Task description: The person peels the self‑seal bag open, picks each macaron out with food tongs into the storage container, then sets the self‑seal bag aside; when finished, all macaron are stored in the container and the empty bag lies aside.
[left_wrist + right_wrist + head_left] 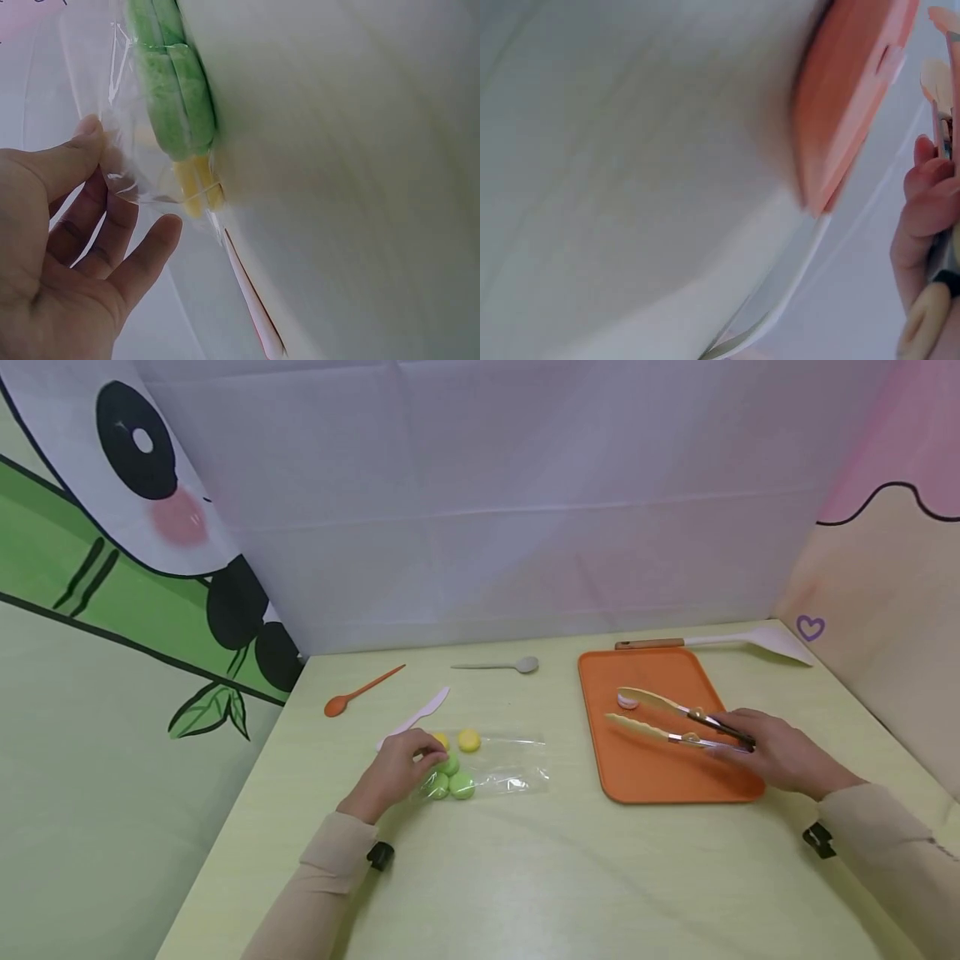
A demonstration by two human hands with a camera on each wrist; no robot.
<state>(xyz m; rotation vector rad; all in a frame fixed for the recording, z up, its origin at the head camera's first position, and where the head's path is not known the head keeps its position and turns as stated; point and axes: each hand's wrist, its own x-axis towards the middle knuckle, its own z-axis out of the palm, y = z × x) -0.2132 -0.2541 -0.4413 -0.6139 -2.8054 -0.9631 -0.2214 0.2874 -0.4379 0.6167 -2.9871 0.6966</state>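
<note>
My left hand (397,768) pinches the edge of a clear plastic bag (510,778) between thumb and fingertips, as the left wrist view shows closely. In the bag lie several round macarons, green ones (462,786) and yellow ones (468,741). My right hand (780,750) grips a pair of tongs (686,727) with pale tips and metal arms. The tongs are spread above an orange tray (660,781). A pale pink macaron (627,701) shows by the upper tip; whether the tip touches it I cannot tell. In the right wrist view the tongs are partly cut off.
Behind the bag lie a pale pink knife (423,710), an orange spoon (360,692) and a grey spoon (502,666). A wooden-handled spatula (712,640) lies along the tray's far edge. A white cloth (487,527) hangs behind the table.
</note>
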